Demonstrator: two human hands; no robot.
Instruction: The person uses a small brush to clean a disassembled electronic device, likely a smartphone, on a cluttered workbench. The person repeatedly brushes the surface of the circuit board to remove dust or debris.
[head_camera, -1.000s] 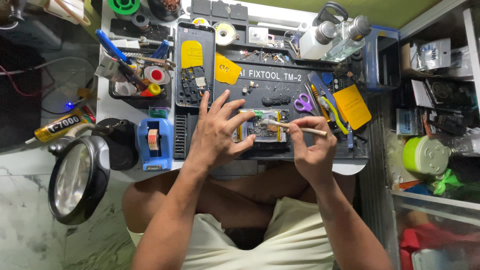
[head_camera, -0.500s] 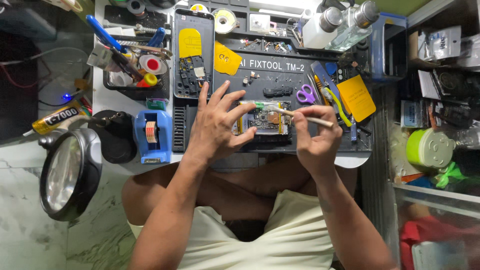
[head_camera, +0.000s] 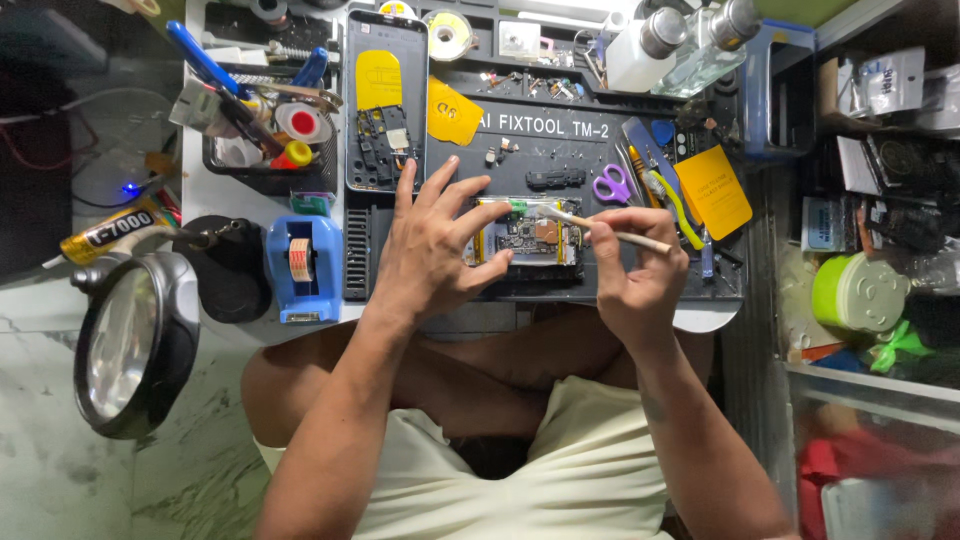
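An opened phone body (head_camera: 527, 238) with its circuit board bare lies on the dark repair mat (head_camera: 560, 150). My left hand (head_camera: 432, 245) presses on the phone's left end with thumb and fingers spread. My right hand (head_camera: 632, 270) pinches a thin wooden-handled brush (head_camera: 600, 226), whose green tip rests on the phone's upper left edge. A second opened phone (head_camera: 385, 100) with a yellow sticker stands further back on the left.
Purple scissors (head_camera: 611, 185), yellow plastic cards (head_camera: 715, 190) and small parts lie on the mat. A blue tape dispenser (head_camera: 303, 265), a round magnifier lamp (head_camera: 128, 345), a glue tube (head_camera: 105, 232) and a tool tray (head_camera: 255, 110) are left. Bottles (head_camera: 690, 45) stand at the back; cluttered shelves (head_camera: 880, 250) are right.
The view has drifted slightly. My hands stay on the phone, and the brush tip has shifted a little along its top edge.
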